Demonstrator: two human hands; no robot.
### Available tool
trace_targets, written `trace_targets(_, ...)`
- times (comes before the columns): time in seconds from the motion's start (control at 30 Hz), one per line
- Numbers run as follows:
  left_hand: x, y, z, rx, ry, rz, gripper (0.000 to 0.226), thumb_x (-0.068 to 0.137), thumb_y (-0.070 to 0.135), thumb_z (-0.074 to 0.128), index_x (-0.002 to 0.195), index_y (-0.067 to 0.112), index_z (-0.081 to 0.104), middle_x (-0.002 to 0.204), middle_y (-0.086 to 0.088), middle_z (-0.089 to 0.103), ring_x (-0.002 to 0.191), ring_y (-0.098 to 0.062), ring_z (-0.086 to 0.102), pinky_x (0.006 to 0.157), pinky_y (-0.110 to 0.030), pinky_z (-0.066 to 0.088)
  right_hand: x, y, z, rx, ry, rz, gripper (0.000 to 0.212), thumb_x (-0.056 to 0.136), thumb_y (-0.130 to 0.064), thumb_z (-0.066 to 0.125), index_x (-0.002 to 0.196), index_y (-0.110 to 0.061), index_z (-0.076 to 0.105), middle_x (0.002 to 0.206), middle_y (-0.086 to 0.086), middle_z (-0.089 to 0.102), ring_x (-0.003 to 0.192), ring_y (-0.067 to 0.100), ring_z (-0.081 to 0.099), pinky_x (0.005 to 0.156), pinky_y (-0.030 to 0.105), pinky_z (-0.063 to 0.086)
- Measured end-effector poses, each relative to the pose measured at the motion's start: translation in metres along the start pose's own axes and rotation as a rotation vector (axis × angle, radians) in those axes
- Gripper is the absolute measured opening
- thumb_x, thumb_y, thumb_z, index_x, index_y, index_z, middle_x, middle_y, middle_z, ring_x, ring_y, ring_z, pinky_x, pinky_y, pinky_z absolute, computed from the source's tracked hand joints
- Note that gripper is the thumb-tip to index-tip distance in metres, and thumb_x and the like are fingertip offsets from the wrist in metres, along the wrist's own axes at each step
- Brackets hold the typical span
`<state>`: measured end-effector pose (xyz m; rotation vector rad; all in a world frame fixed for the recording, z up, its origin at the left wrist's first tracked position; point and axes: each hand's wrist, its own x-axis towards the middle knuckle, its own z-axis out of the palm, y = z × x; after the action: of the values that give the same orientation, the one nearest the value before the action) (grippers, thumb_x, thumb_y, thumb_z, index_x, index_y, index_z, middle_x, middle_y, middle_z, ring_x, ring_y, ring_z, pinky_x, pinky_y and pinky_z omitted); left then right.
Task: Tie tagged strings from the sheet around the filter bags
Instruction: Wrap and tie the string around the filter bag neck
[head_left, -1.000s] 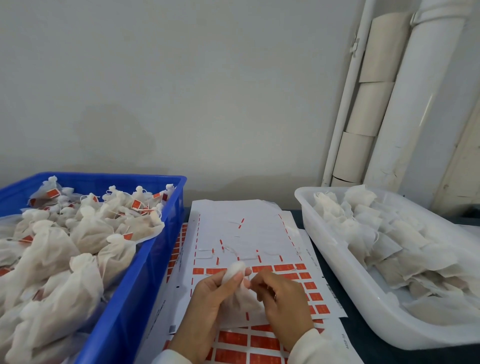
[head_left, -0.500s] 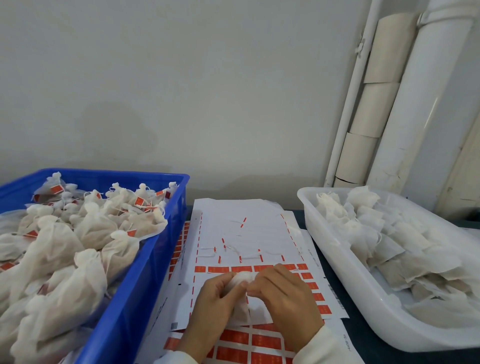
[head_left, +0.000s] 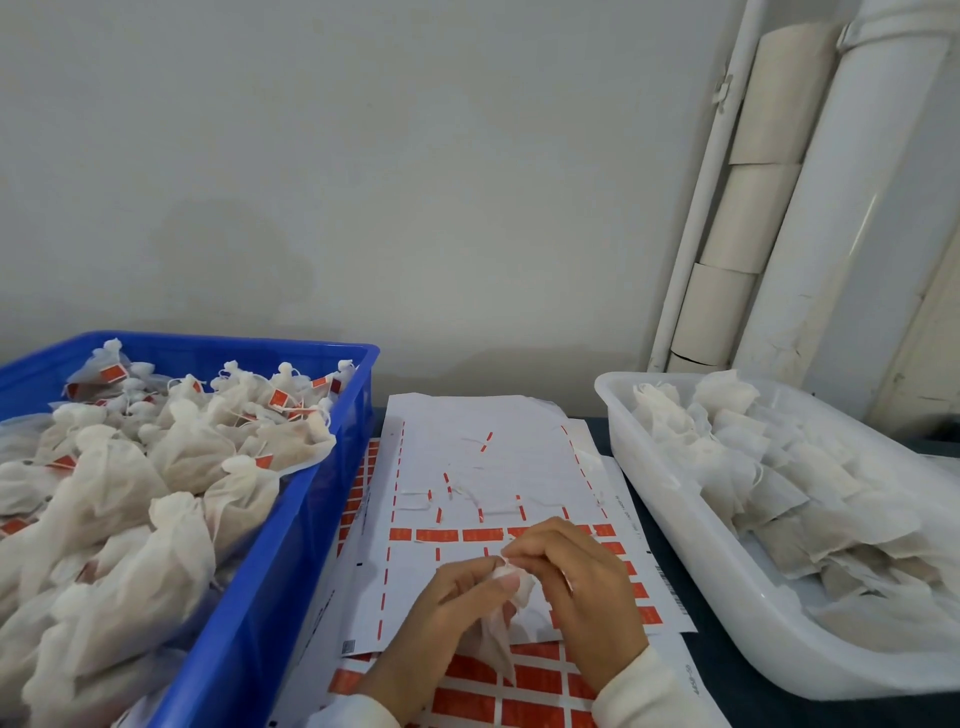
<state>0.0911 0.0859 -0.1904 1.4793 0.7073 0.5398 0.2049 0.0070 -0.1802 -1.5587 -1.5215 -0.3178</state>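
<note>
Compared with half a second earlier, the two hands sit a little further right and nearer the lower edge of the top sheet, and the gathered top of the small white mesh filter bag (head_left: 506, 605) now pokes up between the fingertips instead of being covered by them. The bins and paper lie where they lay before.

The left hand (head_left: 451, 603) is clenched around the bag's neck, thumb pressing the bunched fabric. The right hand (head_left: 582, 587) curls over it from the right, fingertips pinched at the puckered top; whether a string runs between those fingers cannot be told. The bag's limp, crinkled body hangs below the hands, just above the paper. Cream sleeves cover both wrists.

Beneath lies the white paper sheet of orange rectangular tags (head_left: 467, 535), its upper part mostly stripped, with a few thin white strings and narrow orange slivers left. More sheets with dense orange tag rows (head_left: 519, 696) are stacked under it on a dark tabletop (head_left: 727, 670).

At the left stands a blue rigid plastic crate (head_left: 270, 597), heaped with tied gauzy pouches (head_left: 156, 467), knotted at the neck and carrying orange tags. At the right sits a translucent white plastic tub (head_left: 691, 551) of flat, untied white filter bags (head_left: 769, 467), overlapping loosely. Behind it, white pipes (head_left: 857, 208) and beige cardboard-like cylinders (head_left: 753, 218) run up a pale matte wall.
</note>
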Motion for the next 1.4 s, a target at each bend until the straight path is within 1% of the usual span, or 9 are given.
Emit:
trace_targets(0.1, -0.005, 0.004, -0.001, -0.117, -0.135, 0.078, 0.029, 0.079, 0.046, 0.057, 0.064, 0.025, 0.07, 0.059, 0.007, 0.061, 0.058, -0.004, 0.057, 0.061, -0.015, 0.048, -0.004, 0.002, 0.007, 0.208, 0.041, 0.232, 0.03, 0.083, 0.002, 0.063, 0.078, -0.027, 0.068, 0.074, -0.018, 0.067, 0.077, 0.001, 0.063, 0.069, 0.009, 0.049)
trace_targets(0.23, -0.003, 0.001, -0.001, -0.315, -0.026, -0.001, 0.024, 0.078, 0.04, 0.055, 0.072, 0.029, 0.076, 0.065, 0.002, 0.067, 0.061, -0.007, 0.062, 0.067, -0.02, 0.051, -0.004, -0.002, 0.009, 0.367, 0.059, 0.379, 0.032, 0.082, 0.005, 0.063, 0.077, -0.026, 0.063, 0.074, -0.014, 0.067, 0.072, 0.007, 0.066, 0.066, 0.014, 0.052)
trace_targets(0.33, -0.003, 0.001, -0.001, -0.483, -0.074, -0.01, 0.03, 0.081, 0.035, 0.054, 0.082, 0.014, 0.075, 0.072, -0.006, 0.063, 0.066, -0.013, 0.059, 0.073, -0.026, 0.051, -0.004, -0.004, 0.009, 0.391, 0.039, 0.438, 0.023, 0.083, -0.003, 0.066, 0.081, -0.025, 0.063, 0.078, -0.012, 0.069, 0.075, 0.01, 0.067, 0.07, 0.022, 0.056)
trace_targets(0.5, -0.001, 0.001, -0.001, -0.708, -0.102, -0.05, 0.033, 0.082, 0.026, 0.054, 0.1, 0.001, 0.067, 0.071, -0.008, 0.058, 0.064, -0.015, 0.056, 0.074, -0.033, 0.051, -0.004, -0.004, 0.009, 0.354, 0.028, 0.453, 0.022, 0.08, -0.008, 0.07, 0.084, -0.029, 0.063, 0.079, -0.02, 0.068, 0.078, 0.002, 0.066, 0.069, 0.014, 0.053)
trace_targets(0.67, 0.001, -0.001, 0.0, -0.663, -0.094, -0.09, 0.032, 0.087, 0.023, 0.053, 0.105, -0.001, 0.063, 0.07, -0.008, 0.057, 0.063, -0.015, 0.054, 0.073, -0.032, 0.052, -0.002, -0.004, 0.009, 0.343, 0.03, 0.536, 0.022, 0.078, -0.012, 0.073, 0.082, -0.031, 0.063, 0.073, -0.014, 0.069, 0.072, 0.005, 0.066, 0.063, 0.015, 0.053)
trace_targets(0.8, -0.001, 0.001, 0.001, -0.672, -0.15, -0.065, 0.025, 0.084, 0.024, 0.055, 0.081, 0.006, 0.072, 0.066, -0.007, 0.053, 0.06, -0.014, 0.05, 0.07, -0.03, 0.051, -0.002, -0.005, 0.008, 0.396, 0.032, 0.544, 0.022, 0.077, -0.01, 0.073, 0.082, -0.029, 0.063, 0.075, -0.015, 0.069, 0.073, 0.006, 0.067, 0.065, 0.014, 0.053)
trace_targets(0.97, -0.003, 0.002, 0.001, -0.659, -0.171, -0.05, 0.027, 0.082, 0.024, 0.053, 0.067, 0.012, 0.072, 0.065, -0.007, 0.053, 0.058, -0.012, 0.051, 0.068, -0.03, 0.049, -0.003, -0.007, 0.009, 0.386, 0.037, 0.516, 0.024, 0.078, -0.009, 0.072, 0.082, -0.03, 0.062, 0.076, -0.018, 0.069, 0.076, 0.005, 0.067, 0.071, 0.016, 0.054)
trace_targets(1.23, -0.004, 0.003, -0.001, -0.599, -0.117, -0.038, 0.026, 0.086, 0.025, 0.052, 0.078, 0.004, 0.065, 0.069, -0.01, 0.05, 0.061, -0.014, 0.05, 0.068, -0.029, 0.051, -0.002, -0.009, 0.008, 0.528, 0.068, 0.559, 0.006, 0.081, -0.017, 0.068, 0.085, -0.02, 0.065, 0.078, -0.005, 0.071, 0.077, 0.013, 0.069, 0.074, 0.025, 0.057)
trace_targets(1.4, -0.006, 0.006, 0.001, -0.523, -0.075, -0.062, 0.025, 0.086, 0.025, 0.052, 0.08, 0.003, 0.064, 0.068, -0.01, 0.054, 0.06, -0.014, 0.052, 0.062, -0.024, 0.053, -0.001, -0.01, 0.009, 0.596, 0.083, 0.613, 0.009, 0.077, -0.013, 0.072, 0.082, -0.018, 0.066, 0.075, -0.002, 0.072, 0.074, 0.015, 0.069, 0.071, 0.023, 0.056)
